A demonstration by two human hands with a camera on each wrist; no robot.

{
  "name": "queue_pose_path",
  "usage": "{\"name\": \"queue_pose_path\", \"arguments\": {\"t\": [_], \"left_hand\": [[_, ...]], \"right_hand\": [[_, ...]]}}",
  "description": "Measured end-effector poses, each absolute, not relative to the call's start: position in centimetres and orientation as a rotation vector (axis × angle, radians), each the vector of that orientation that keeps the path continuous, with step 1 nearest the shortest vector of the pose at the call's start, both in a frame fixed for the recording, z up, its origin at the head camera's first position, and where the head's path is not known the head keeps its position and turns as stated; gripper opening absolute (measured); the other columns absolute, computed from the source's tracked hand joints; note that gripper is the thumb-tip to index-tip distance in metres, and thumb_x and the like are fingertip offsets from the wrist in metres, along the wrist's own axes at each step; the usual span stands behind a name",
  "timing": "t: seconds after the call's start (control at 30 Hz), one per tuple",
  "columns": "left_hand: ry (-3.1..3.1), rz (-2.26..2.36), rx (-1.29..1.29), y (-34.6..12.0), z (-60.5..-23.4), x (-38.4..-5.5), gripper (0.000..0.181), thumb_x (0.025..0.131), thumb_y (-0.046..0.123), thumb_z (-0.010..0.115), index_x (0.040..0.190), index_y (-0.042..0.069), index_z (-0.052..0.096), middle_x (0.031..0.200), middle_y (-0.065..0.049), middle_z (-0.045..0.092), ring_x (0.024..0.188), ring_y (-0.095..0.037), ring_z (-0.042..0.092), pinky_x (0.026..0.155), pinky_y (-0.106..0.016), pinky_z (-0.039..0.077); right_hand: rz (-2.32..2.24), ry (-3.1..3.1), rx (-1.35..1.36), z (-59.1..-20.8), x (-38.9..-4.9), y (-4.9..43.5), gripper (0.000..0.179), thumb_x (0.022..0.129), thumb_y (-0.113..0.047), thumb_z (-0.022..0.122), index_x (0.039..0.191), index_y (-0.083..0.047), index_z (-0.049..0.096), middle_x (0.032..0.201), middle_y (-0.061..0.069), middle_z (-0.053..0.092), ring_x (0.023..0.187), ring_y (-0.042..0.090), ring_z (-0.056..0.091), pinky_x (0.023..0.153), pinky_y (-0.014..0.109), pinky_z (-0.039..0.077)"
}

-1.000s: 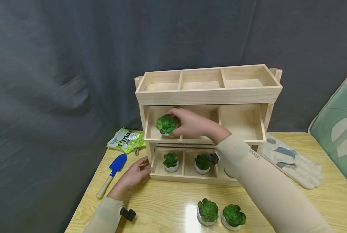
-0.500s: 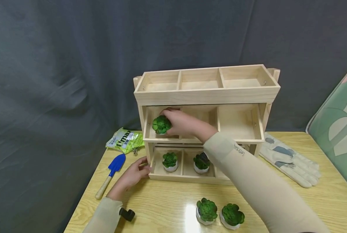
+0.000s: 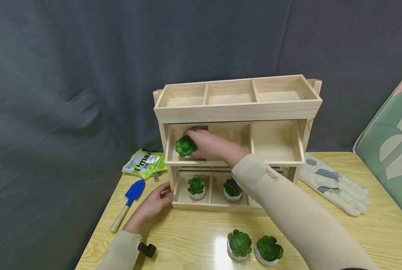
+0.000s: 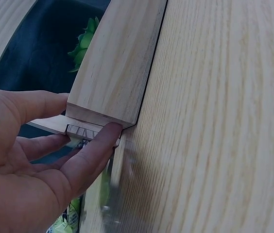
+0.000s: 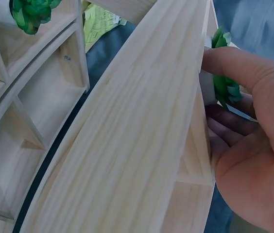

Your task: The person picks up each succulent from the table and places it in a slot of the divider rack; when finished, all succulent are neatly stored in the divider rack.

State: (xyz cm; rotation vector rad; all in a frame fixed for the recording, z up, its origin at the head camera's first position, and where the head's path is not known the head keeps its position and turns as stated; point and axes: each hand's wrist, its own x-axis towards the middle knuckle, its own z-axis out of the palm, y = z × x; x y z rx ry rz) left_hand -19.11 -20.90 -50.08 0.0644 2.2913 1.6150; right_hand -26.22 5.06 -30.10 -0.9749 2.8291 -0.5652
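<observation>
A three-tier wooden planter rack (image 3: 238, 112) stands on the table. My right hand (image 3: 207, 144) holds a potted succulent (image 3: 183, 146) inside the left compartment of the middle tier. Thumb and fingers lie around its white pot (image 5: 207, 87) in the right wrist view, and the front board hides the pot's base. At the lower left corner of the bottom tier, my left hand (image 3: 155, 202) grips the wood between thumb and fingers; the left wrist view shows this board (image 4: 112, 63) closely. Two more succulents sit in the bottom tier, one left (image 3: 197, 187) and one middle (image 3: 232, 189).
Two potted succulents (image 3: 239, 243) (image 3: 269, 249) stand on the table in front of the rack. A blue trowel (image 3: 135, 190) and a green-and-white bag (image 3: 145, 163) lie to the left. Work gloves (image 3: 336, 185) rest at the right. A dark curtain (image 3: 120, 75) hangs behind.
My right hand has moved left and slightly down with the succulent, further into the left compartment of the middle tier. My left hand keeps its grip on the rack's corner.
</observation>
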Motion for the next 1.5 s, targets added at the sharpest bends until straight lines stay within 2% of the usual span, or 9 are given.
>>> {"name": "queue_pose_path", "arguments": {"t": [0.27, 0.77, 1.03, 1.2, 1.5], "left_hand": [[2.296, 1.610, 0.065, -20.9, -50.0, -19.1, 0.065, 0.107, 0.012, 0.064, 0.166, 0.008, 0.037, 0.165, -0.023, 0.045, 0.139, -0.042, 0.060, 0.098, -0.045, 0.065], [2.304, 1.611, 0.055, -21.1, -50.1, -19.4, 0.065, 0.107, 0.011, 0.064, 0.166, 0.008, 0.038, 0.165, -0.023, 0.045, 0.139, -0.042, 0.061, 0.098, -0.045, 0.065], [2.310, 1.605, 0.065, -21.1, -50.3, -19.4, 0.064, 0.107, 0.011, 0.064, 0.166, 0.008, 0.038, 0.164, -0.023, 0.046, 0.139, -0.042, 0.061, 0.099, -0.046, 0.064], [2.307, 1.611, 0.072, -21.0, -50.2, -19.4, 0.064, 0.107, 0.011, 0.064, 0.166, 0.008, 0.038, 0.164, -0.023, 0.046, 0.138, -0.041, 0.061, 0.099, -0.046, 0.064], [2.321, 1.593, 0.062, -21.0, -50.0, -19.2, 0.064, 0.107, 0.012, 0.064, 0.166, 0.009, 0.039, 0.164, -0.022, 0.046, 0.139, -0.042, 0.060, 0.098, -0.046, 0.064]], "right_hand": [[-0.588, 2.808, -1.038, -30.0, -25.8, 5.8, 0.076, 0.094, -0.016, 0.084, 0.158, -0.004, 0.046, 0.157, 0.017, 0.055, 0.143, 0.032, 0.058, 0.124, 0.045, 0.048], [-0.780, 2.803, -1.094, -29.6, -23.7, 8.2, 0.075, 0.094, -0.018, 0.081, 0.159, -0.006, 0.047, 0.160, 0.012, 0.054, 0.147, 0.031, 0.054, 0.127, 0.047, 0.044], [-0.801, 2.819, -1.100, -29.2, -21.2, 10.2, 0.071, 0.100, -0.025, 0.076, 0.161, -0.010, 0.045, 0.162, 0.009, 0.052, 0.150, 0.029, 0.052, 0.126, 0.048, 0.044], [-0.825, 2.848, -1.109, -29.2, -19.1, 11.7, 0.073, 0.099, -0.024, 0.078, 0.162, -0.012, 0.044, 0.162, 0.009, 0.051, 0.150, 0.030, 0.052, 0.126, 0.050, 0.044], [-0.849, 2.903, -1.124, -30.3, -15.4, 14.9, 0.075, 0.097, -0.025, 0.081, 0.161, -0.011, 0.045, 0.160, 0.011, 0.053, 0.145, 0.033, 0.057, 0.120, 0.053, 0.050]]}}
